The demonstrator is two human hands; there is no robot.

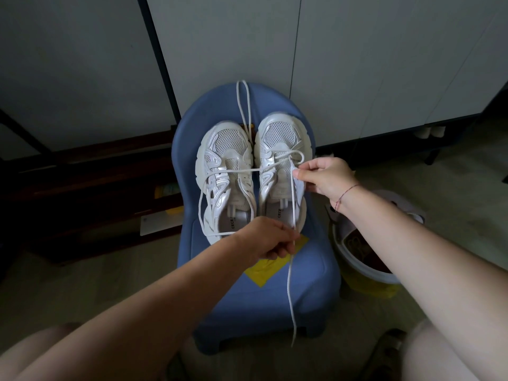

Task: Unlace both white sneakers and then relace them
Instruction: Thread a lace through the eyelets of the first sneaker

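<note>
Two white sneakers sit side by side on the chair point(264, 303) seat, toes toward the chair back. Left sneaker point(225, 166) looks bare of lacing; a loose lace point(244, 105) lies between the toes and runs up over the chair back. Right sneaker point(277, 149) carries its lace point(290, 270) only in the eyelets nearest the toe, with slack loops there. Judgement: work is on the right sneaker's low rows, either the last of unlacing or the first of relacing; cannot tell which. Left hand point(264, 237): grip closed, pinching the lace mid-seat by the right heel. One tail drops past the chair's front edge; another strand loops across the left sneaker. Right hand point(324, 177): grip closed, pinching at the sneaker's outer eyelets; lace or flap, unclear. Next move likely needs slack fed from the left hand and a lace tip lined up with one eyelet. Mesh toes, glossy overlays, thick soles.
</note>
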